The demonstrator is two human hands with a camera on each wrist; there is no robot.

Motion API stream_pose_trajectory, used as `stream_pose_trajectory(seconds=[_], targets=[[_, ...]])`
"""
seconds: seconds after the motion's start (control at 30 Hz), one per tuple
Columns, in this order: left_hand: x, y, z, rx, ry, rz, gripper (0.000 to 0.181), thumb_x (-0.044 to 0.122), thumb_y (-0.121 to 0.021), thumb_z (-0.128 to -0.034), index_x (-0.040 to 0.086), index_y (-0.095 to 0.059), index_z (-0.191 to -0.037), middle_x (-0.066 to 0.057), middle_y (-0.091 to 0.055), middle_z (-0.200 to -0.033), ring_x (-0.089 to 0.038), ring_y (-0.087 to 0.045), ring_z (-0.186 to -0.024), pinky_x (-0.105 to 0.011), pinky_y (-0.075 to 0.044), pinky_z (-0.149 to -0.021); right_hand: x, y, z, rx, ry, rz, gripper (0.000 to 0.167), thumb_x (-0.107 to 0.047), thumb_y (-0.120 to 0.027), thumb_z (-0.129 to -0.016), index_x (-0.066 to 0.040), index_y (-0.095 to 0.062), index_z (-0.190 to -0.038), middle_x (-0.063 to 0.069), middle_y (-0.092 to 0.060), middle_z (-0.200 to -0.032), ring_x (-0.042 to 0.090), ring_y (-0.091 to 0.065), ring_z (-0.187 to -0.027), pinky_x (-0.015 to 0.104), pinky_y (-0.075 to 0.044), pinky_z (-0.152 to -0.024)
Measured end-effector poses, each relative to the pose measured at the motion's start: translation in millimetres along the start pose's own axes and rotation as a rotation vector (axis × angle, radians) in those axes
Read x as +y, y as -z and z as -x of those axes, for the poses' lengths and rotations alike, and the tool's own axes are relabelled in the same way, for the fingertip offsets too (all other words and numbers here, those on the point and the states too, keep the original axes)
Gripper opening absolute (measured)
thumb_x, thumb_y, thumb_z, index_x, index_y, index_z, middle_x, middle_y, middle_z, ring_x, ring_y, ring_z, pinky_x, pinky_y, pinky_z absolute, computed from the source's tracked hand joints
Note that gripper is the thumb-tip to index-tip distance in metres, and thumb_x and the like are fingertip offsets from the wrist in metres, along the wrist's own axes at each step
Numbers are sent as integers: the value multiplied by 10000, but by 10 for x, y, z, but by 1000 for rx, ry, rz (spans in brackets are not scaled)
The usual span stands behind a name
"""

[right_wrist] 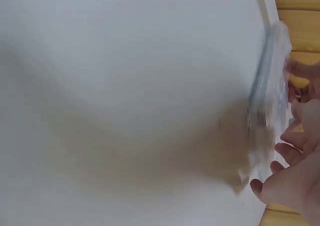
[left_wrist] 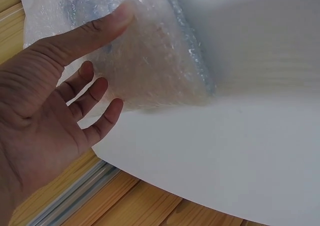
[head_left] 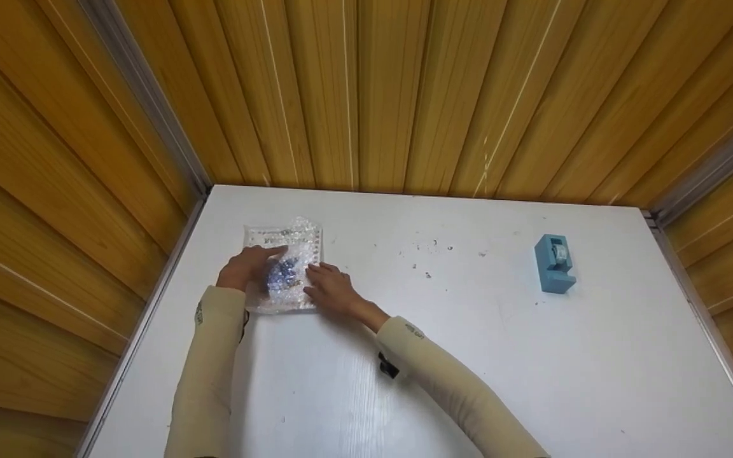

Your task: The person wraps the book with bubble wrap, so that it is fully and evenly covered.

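A flat package in clear bubble wrap (head_left: 287,299) lies on the left part of the white table, with a printed, notebook-like item and a blue patch showing through. My left hand (head_left: 244,267) is at its left side. In the left wrist view, the thumb of that hand reaches over the bubble wrap (left_wrist: 155,60), and the other fingers are loosely bent beside it. At the right edge of the package, my right hand (head_left: 336,291) rests with its fingertips on the wrap. The right wrist view catches the package edge-on and blurred beside the right hand (right_wrist: 297,171).
A blue tape dispenser (head_left: 555,266) with a roll of tape stands on the right side of the table (head_left: 468,350). Small dark specks (head_left: 428,275) dot the middle. Wood-look panels (head_left: 379,95) enclose the back and sides.
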State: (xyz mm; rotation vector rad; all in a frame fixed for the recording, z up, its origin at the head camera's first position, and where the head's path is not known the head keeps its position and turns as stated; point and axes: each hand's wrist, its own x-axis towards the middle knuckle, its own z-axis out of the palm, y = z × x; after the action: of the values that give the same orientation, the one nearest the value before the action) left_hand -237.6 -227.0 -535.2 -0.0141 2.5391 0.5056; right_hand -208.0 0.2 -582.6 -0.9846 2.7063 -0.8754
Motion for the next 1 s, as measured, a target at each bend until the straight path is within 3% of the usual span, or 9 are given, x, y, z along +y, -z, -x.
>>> stream_pose_trajectory(seconds=[0.07, 0.13, 0.23, 0.33, 0.43, 0.57, 0.73, 0.83, 1.0], targets=[[37, 3, 6, 18, -9, -55, 840, 64, -713, -927, 286, -292, -1618, -295, -253, -1643, -566, -271, -1483, -738, -320, -1140, 76, 65, 5, 19, 12, -1, 450, -208, -567, -1030, 35, -566, -1409, 212, -542, -1505, 432, -469, -1422, 655, -468, -1044], [67, 1, 31, 40, -31, -101, 1022, -40, -806, -792, 275, -296, -1620, -322, -279, -1590, -565, -329, -1435, -730, -385, -1097, 163, 129, 17, 39, 16, -7, 457, -196, -567, -1027, 59, -557, -1406, 239, -541, -1494, 453, -474, -1412, 666, -463, -1048], [96, -17, 67, 79, -73, -128, 1051, -73, -828, -747, 235, -319, -1614, -306, -338, -1505, -481, -401, -1336, -682, -465, -1042, 311, 248, 50, 44, -11, -44, 496, -197, -566, -1031, 71, -510, -1444, 281, -490, -1521, 479, -427, -1442, 671, -403, -1116], [112, -30, 71, 102, -117, -151, 1034, -106, -811, -742, 204, -332, -1604, -270, -380, -1444, -400, -396, -1244, -612, -515, -986, 476, 404, 98, 46, -58, -53, 541, -223, -577, -1030, 46, -468, -1487, 295, -429, -1560, 489, -369, -1478, 649, -330, -1188], [101, -18, 49, 104, -124, -166, 1032, -72, -828, -744, 184, -320, -1605, -257, -351, -1493, -405, -362, -1297, -610, -504, -1010, 643, 585, 147, 61, -97, -47, 600, -258, -616, -1013, 18, -441, -1516, 301, -388, -1583, 500, -329, -1495, 638, -276, -1224], [60, 10, 10, 98, -116, -120, 1042, -66, -829, -747, 174, -308, -1617, -250, -286, -1567, -442, -294, -1412, -652, -439, -1085, 855, 834, 231, 92, -166, -43, 712, -316, -668, -982, -32, -377, -1567, 283, -335, -1620, 481, -284, -1524, 647, -228, -1240], [-7, 38, -11, 102, -114, -48, 888, -118, -704, -848, 154, -329, -1605, -261, -289, -1586, -498, -278, -1462, -683, -370, -1137, 1063, 1110, 341, 128, -249, -22, 794, -357, -698, -957, -66, -327, -1596, 270, -276, -1651, 454, -234, -1552, 668, -192, -1242], [-55, 54, -11, 104, -114, -68, 876, -92, -726, -843, 135, -342, -1597, -260, -298, -1599, -521, -278, -1474, -690, -361, -1141, 1160, 1265, 424, 130, -283, 3, 799, -370, -699, -959, -69, -325, -1597, 264, -255, -1660, 451, -218, -1558, 677, -185, -1240], [-145, 82, -29, 107, -153, -190, 903, -18, -821, -763, 84, -410, -1561, -264, -337, -1602, -533, -296, -1466, -695, -427, -1080, 1330, 1494, 559, 133, -330, 49, 796, -363, -701, -962, -69, -322, -1598, 256, -234, -1668, 457, -207, -1558, 676, -179, -1241]])
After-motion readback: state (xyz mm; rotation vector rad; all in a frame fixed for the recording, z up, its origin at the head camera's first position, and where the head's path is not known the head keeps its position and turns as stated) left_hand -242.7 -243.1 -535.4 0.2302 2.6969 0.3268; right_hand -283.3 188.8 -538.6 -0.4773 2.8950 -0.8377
